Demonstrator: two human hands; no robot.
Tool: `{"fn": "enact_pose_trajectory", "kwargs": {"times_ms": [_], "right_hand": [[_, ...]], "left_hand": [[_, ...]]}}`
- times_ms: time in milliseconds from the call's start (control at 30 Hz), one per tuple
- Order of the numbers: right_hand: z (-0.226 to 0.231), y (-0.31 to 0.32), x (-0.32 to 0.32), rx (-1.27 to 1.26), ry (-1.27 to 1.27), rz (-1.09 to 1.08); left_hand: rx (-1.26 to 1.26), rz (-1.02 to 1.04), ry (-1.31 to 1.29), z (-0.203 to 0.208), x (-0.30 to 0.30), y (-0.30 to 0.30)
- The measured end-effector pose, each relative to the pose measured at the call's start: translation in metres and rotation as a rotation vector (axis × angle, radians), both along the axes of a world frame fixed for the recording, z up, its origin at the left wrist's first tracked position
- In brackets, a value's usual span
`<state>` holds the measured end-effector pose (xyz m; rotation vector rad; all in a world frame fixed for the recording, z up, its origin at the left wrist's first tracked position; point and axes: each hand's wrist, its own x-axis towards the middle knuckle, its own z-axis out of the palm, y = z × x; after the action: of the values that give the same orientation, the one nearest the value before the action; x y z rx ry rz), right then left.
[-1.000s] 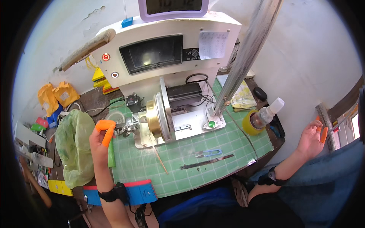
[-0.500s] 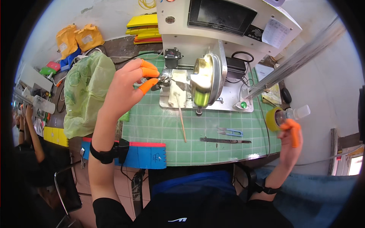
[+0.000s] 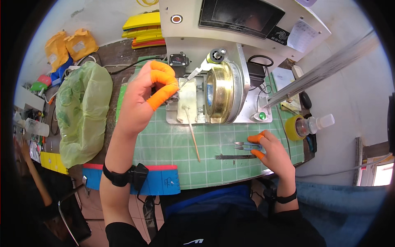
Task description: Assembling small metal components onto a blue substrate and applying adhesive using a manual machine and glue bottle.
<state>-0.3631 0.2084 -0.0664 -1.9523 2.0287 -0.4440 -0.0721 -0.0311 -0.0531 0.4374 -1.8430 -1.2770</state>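
My left hand, in orange finger cots, is raised at the left side of a bench machine. Its thumb and index finger are pinched together by a thin metal tip; what lies between them is too small to make out. Beside the fingers stands the machine's brass-coloured ring, with a yellow-green roller at its top. My right hand, also in orange cots, is low over the mat. Its thumb and fingers are apart on either side of blue-handled thread snips. A dark flat strip lies just nearer to me.
A wooden stick rests against a whitish pad on the machine. At right stand a yellow tape roll and a clear bottle. A green plastic bag and a blue board are left. Another person's arm shows far left.
My right hand has moved left from the bottle and tape roll to the snips. The yellow-green roller has gone from the ring's bottom to its top. My left hand still pinches.
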Motion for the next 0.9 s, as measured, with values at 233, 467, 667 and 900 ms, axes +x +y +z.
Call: {"fn": "enact_pose_trajectory", "kwargs": {"times_ms": [233, 467, 667, 900], "right_hand": [[0.023, -0.015, 0.015, 0.182, -0.271, -0.014], [0.022, -0.051, 0.098, 0.22, -1.123, 0.579], [0.019, -0.077, 0.132, 0.816, -1.877, 0.347], [0.01, -0.105, 0.133, 0.639, -1.871, 0.097]], "left_hand": [[-0.022, 0.061, 0.078, -0.01, 0.001, -0.003], [-0.043, 0.058, 0.096, -0.012, 0.003, -0.004], [-0.008, 0.062, 0.129, -0.015, 0.002, -0.003], [0.014, 0.084, 0.141, -0.015, 0.0, 0.001]]}}
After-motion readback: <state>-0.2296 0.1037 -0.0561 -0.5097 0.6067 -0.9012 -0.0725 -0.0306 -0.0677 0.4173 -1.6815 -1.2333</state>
